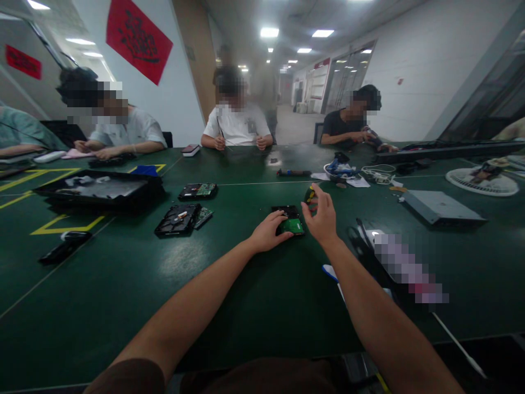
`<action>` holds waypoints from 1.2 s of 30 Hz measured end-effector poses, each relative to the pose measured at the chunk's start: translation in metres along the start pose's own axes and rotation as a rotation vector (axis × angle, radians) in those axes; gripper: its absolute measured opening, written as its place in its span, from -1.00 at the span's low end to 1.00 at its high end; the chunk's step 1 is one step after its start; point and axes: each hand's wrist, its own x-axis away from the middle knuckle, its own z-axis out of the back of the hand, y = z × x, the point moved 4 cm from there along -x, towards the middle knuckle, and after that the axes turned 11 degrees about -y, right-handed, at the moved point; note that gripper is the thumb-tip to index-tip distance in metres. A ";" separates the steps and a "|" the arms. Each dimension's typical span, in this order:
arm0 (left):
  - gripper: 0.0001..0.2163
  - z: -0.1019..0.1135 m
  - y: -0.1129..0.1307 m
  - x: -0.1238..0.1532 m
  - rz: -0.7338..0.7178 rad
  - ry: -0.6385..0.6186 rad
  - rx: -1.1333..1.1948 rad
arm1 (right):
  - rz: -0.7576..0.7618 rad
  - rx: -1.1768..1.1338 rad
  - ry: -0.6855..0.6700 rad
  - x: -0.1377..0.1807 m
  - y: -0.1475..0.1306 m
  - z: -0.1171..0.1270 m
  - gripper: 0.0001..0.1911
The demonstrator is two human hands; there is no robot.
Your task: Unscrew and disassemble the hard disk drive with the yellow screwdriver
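Note:
A hard drive (292, 226) lies on the dark green table with its green circuit board facing up. My left hand (268, 234) grips it from the left, thumb along the near edge and fingers over the side. Just right of the drive is my right hand (322, 216), its fingers closed around the black and yellow handle of a screwdriver (309, 192). The screwdriver's tip cannot be made out. Left of my hands sit another hard drive (198, 190) and an opened black drive casing (177, 220), with a loose circuit board (204, 217) beside it.
A black tray (98, 191) with scraps stands at the left. To the right are a grey metal box (441, 208), a white fan grille (482, 181) and a bowl of blue bits (340, 169). A blue-and-white tool (330, 272) lies by my right forearm. Several people sit across the table.

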 end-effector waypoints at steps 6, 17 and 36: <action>-0.40 0.000 0.000 0.000 0.004 0.001 0.004 | 0.014 -0.005 0.014 0.000 -0.002 0.001 -0.32; -0.40 -0.001 -0.002 0.000 0.007 -0.006 0.005 | -0.002 -0.014 0.016 0.000 0.000 0.000 -0.32; -0.40 -0.002 -0.003 0.000 0.009 -0.005 0.006 | 0.000 -0.006 0.037 0.001 0.002 0.001 -0.31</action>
